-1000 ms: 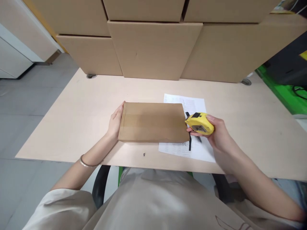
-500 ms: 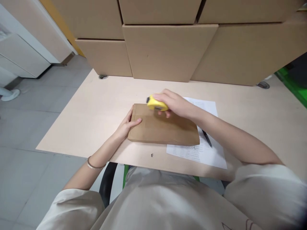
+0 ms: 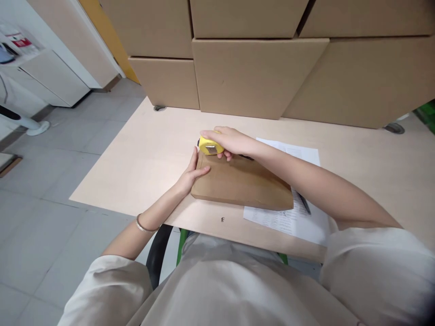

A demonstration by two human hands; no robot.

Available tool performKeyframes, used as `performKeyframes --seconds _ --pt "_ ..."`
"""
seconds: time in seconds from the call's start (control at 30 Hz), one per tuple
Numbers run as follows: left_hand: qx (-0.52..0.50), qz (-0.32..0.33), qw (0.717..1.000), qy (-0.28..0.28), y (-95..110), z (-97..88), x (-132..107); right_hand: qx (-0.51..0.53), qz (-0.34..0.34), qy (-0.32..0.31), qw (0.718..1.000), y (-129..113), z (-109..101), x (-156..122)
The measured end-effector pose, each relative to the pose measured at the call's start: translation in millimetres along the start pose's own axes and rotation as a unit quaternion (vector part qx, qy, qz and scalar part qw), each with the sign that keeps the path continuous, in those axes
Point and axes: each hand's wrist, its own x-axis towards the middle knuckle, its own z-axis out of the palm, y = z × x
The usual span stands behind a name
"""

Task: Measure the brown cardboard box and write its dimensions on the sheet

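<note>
One box [image 3: 238,185] in left hand [image 3: 189,179], tape-measure [image 3: 210,146] in right hand [image 3: 229,140]

A pale wood-toned tabletop [image 3: 129,167] spans the middle of the frame, with large brown cardboard boxes [image 3: 251,77] stacked across the top. A grey tiled floor [image 3: 61,181] fills the left; at upper left, a low white cabinet [image 3: 56,74] stands left of a yellow-orange upright panel [image 3: 110,36].

Yellow tape measure [image 3: 209,144], plain brown box [image 3: 239,182]
</note>
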Motion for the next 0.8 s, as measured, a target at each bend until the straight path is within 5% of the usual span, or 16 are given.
performKeyframes --seconds 0.13,0.33,0.5,0.8 --pt "-0.031 -0.009 0.999 0.006 4.7 4.3 -0.5 0.022 -0.039 -0.01 0.999 -5.5 8.7 7.2" --pt "-0.033 -0.034 0.999 0.018 8.5 8.3 -3.5 -0.031 -0.005 0.003 1.0 -6.8 13.0 6.2" --pt "-0.013 -0.045 0.998 0.04 7.3 5.1 -2.4 -0.014 0.037 0.034 0.999 24.6 -23.1 -36.7" --pt "0.019 -0.023 0.999 0.03 1.9 -1.5 -0.5 0.038 0.103 0.141 0.984 118.0 -99.4 -151.3"
